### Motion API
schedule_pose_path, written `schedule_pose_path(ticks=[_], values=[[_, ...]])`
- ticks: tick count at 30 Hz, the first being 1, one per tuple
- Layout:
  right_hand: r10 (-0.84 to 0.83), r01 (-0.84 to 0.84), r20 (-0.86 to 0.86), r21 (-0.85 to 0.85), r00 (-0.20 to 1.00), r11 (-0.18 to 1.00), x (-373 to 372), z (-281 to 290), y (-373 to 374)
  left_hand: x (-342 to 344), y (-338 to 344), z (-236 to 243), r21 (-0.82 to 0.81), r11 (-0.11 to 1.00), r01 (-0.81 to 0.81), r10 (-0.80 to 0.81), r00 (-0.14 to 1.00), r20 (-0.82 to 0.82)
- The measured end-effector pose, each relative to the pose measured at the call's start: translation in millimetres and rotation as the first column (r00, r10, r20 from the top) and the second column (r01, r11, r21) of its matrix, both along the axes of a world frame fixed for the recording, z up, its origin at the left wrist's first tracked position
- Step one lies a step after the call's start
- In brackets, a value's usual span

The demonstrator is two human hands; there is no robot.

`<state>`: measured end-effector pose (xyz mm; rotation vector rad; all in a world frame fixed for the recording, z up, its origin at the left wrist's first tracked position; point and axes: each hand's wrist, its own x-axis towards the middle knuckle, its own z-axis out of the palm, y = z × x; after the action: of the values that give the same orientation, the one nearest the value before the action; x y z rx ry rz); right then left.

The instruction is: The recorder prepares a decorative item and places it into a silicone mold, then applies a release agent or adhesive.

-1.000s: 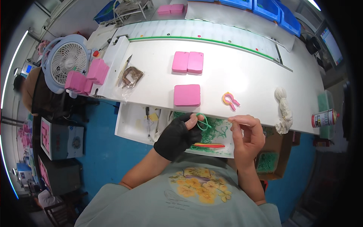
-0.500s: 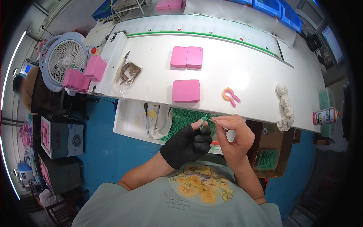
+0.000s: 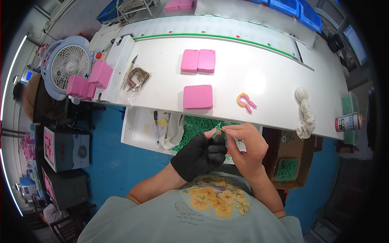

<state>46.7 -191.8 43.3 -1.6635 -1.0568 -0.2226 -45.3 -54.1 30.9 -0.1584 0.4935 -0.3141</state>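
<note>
My left hand (image 3: 201, 157), in a black glove that leaves the thumb tip bare, is closed on a small green piece (image 3: 218, 129) held up between thumb and fingers. My bare right hand (image 3: 248, 141) pinches a thin stick-like tool (image 3: 224, 128), whose tip meets the green piece; the exact kind of tool is too small to tell. Both hands are above an open white drawer (image 3: 136, 135) filled partly with many green ring-shaped pieces (image 3: 196, 128). A black pen (image 3: 156, 121) and a pale cloth (image 3: 173, 131) also lie in the drawer.
On the white table (image 3: 162, 85) are pink blocks (image 3: 197, 97), pink-and-yellow pliers (image 3: 246, 103), a white yarn bundle (image 3: 304, 113) and a bagged brown object (image 3: 138, 77). A fan (image 3: 69, 65) stands left, a spray can (image 3: 348, 122) right. Below right sits a cardboard box (image 3: 306, 162).
My right hand has come slightly left, bringing the tool against the green piece. My left hand stays nearly still. Coloured dots on the belt behind the table have shifted along it.
</note>
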Motion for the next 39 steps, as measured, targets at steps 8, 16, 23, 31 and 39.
schedule_pose_path(ticks=[8, 16, 23, 31, 39], values=[[-0.071, 0.064, 0.126, 0.054, 0.989, 0.996, -0.1, -3.2, 0.7, -0.2, -1.1, -3.1, -0.059, 0.998, 0.012, -0.014, 0.999, -0.030], [-0.021, 0.020, 0.039, 0.021, 0.999, 1.000, -0.7, -5.5, 0.5, -0.9, -1.6, -5.9, -0.010, 1.000, -0.012, 0.012, 1.000, 0.003], [-0.033, 0.034, 0.047, -0.005, 0.998, 0.999, -1.0, -6.1, 0.8, 0.4, -1.9, -3.0, -0.018, 1.000, -0.007, 0.006, 1.000, -0.017], [0.031, -0.031, -0.053, -0.001, 0.998, 1.000, -1.8, -5.4, -0.9, 0.3, -2.1, -2.0, 0.012, 1.000, -0.001, 0.001, 1.000, -0.027], [-0.035, 0.040, -0.089, 0.052, 0.995, 0.998, -2.6, -7.0, -1.8, -0.8, -1.1, -7.5, -0.074, 0.997, -0.010, 0.009, 1.000, -0.010]])
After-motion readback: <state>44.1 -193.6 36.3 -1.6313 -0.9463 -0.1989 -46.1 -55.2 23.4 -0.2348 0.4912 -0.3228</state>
